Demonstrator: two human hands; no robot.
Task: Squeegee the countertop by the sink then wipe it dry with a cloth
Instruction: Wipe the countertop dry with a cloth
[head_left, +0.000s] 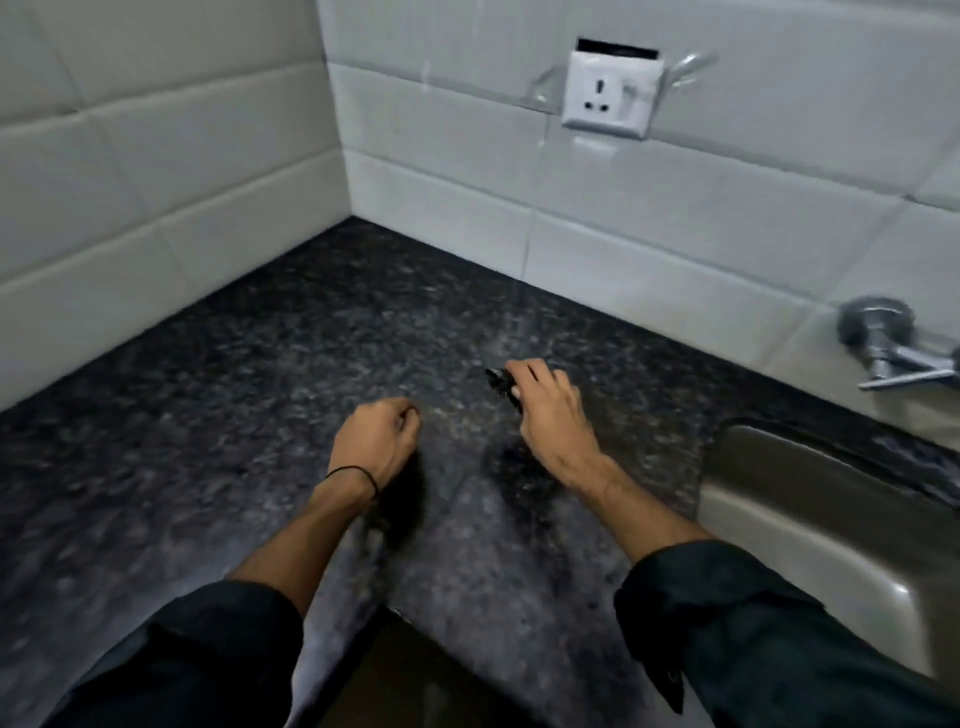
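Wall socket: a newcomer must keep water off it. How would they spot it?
Look at the white tiled wall behind the dark speckled countertop. High on it, left of the metal tap, sits the wall socket. It is the only white square plate with three pin holes.

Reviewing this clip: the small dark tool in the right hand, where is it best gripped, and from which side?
Probably by its middle, from above, as the right hand holds it: the fingers curl over the dark tool low over the countertop, and only a short end pokes out to the left. Blur hides its shape, so this is tentative.
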